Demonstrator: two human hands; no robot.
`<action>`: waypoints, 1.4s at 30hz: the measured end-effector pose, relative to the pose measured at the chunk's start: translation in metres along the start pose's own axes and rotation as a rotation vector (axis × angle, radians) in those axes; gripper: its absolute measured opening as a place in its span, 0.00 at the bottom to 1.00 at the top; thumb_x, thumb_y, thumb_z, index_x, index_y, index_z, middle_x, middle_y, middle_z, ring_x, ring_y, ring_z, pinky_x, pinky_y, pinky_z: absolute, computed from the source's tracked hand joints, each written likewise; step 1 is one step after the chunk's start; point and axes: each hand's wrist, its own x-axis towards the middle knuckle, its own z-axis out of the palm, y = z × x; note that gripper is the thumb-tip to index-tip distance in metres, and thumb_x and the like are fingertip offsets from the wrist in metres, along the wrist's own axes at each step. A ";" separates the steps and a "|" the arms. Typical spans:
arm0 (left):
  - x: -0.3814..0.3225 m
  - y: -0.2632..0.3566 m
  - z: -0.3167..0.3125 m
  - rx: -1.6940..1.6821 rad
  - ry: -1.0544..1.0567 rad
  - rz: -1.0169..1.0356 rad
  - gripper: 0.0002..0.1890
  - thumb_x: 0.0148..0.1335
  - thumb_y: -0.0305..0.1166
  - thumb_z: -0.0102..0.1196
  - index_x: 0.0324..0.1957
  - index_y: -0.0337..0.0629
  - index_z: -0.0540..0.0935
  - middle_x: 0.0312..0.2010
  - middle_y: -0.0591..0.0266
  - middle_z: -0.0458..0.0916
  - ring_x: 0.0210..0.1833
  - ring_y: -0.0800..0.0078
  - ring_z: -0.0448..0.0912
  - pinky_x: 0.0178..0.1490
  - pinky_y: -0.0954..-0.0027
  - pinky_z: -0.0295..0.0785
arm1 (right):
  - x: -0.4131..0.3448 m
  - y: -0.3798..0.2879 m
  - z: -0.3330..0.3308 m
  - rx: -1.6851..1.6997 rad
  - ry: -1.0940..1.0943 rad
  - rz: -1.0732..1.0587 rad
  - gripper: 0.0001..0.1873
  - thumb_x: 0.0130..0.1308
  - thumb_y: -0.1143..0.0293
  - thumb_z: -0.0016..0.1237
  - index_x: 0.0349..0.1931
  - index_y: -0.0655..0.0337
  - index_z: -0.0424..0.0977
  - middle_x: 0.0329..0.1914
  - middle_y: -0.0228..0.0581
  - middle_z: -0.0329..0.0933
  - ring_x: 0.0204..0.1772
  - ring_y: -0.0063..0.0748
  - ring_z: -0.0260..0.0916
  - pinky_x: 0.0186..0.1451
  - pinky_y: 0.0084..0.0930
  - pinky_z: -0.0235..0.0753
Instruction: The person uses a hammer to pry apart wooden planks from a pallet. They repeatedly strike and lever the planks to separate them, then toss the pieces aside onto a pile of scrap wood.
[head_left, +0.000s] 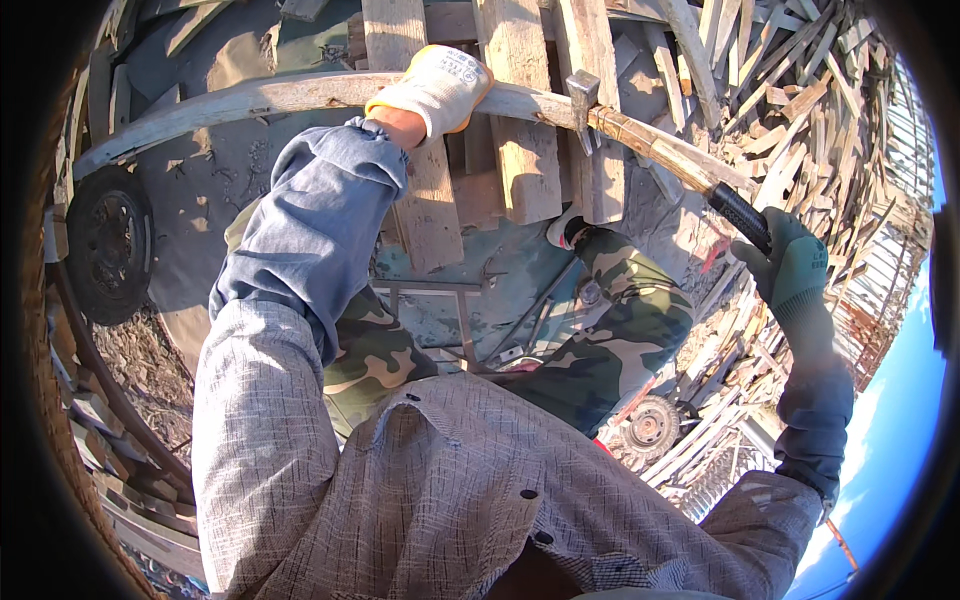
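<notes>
My left hand (442, 86), in a white and orange work glove, is closed round a long weathered wooden board (300, 91) lying across several thicker planks (517, 150). In my right hand (795, 259), gloved in grey-green, is the black grip of a claw hammer (667, 157) with a wooden handle. The hammer's metal head is over the board, to the right of my left hand. Whether it touches the wood I cannot tell.
A large heap of scrap wood (810, 135) lies at the right. A wheel with a tyre (110, 246) stands at the left, another wheel (651, 426) lies at the lower right. A metal frame (461, 322) is on the ground between my legs.
</notes>
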 end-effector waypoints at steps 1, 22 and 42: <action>0.000 -0.002 0.001 -0.021 0.036 0.007 0.14 0.49 0.26 0.66 0.41 0.44 0.85 0.34 0.53 0.87 0.40 0.52 0.88 0.42 0.57 0.82 | -0.005 -0.009 0.005 0.163 -0.095 0.207 0.22 0.59 0.58 0.66 0.41 0.66 0.75 0.28 0.48 0.78 0.32 0.45 0.78 0.38 0.40 0.75; 0.004 -0.017 -0.004 -0.185 0.118 0.035 0.13 0.53 0.27 0.61 0.42 0.43 0.88 0.34 0.49 0.88 0.40 0.51 0.88 0.45 0.56 0.82 | 0.074 0.074 0.016 -0.052 -0.195 -0.043 0.21 0.59 0.51 0.65 0.37 0.61 0.78 0.25 0.51 0.78 0.33 0.56 0.79 0.40 0.47 0.76; 0.006 -0.024 -0.009 -0.207 0.043 0.006 0.18 0.51 0.26 0.63 0.47 0.44 0.86 0.36 0.48 0.87 0.41 0.48 0.86 0.46 0.55 0.81 | 0.057 0.049 0.251 0.577 -0.235 0.424 0.48 0.50 0.45 0.74 0.62 0.75 0.72 0.40 0.49 0.86 0.48 0.43 0.84 0.54 0.34 0.80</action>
